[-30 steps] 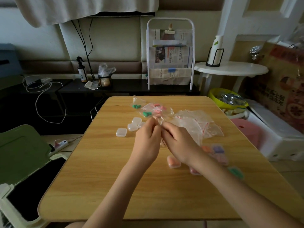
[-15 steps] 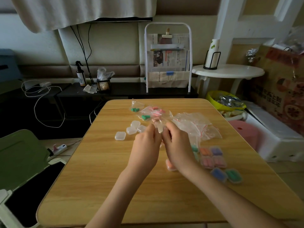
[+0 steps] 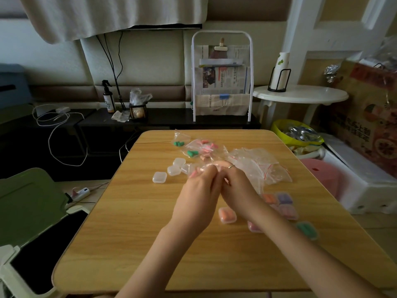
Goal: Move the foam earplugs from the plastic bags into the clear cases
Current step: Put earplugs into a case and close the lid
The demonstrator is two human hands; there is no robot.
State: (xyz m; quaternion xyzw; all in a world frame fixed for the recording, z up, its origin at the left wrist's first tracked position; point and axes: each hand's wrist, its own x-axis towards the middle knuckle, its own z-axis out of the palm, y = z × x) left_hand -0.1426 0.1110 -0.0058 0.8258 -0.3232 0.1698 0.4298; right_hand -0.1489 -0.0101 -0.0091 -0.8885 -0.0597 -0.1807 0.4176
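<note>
My left hand (image 3: 198, 196) and my right hand (image 3: 237, 190) meet over the middle of the wooden table (image 3: 133, 233), both pinching a small clear plastic bag (image 3: 206, 166) held between the fingertips. Its contents are hard to make out. Beyond them lie bags with green earplugs (image 3: 178, 143) and pink earplugs (image 3: 205, 146), and a heap of empty bags (image 3: 257, 164). Several empty clear cases (image 3: 160, 177) sit to the left. Filled cases lie to the right: an orange one (image 3: 227, 215), purple and pink ones (image 3: 284, 200), a green one (image 3: 307, 229).
A green chair (image 3: 25, 207) stands at the table's left, a pink stool (image 3: 320, 177) and white box at its right. A newspaper rack (image 3: 222, 82) stands behind the far edge, on a dark low bench with a spray bottle (image 3: 106, 97).
The hands have stayed together on the bag and shifted slightly; the view has tilted a little, showing more of the filled cases at the right.
</note>
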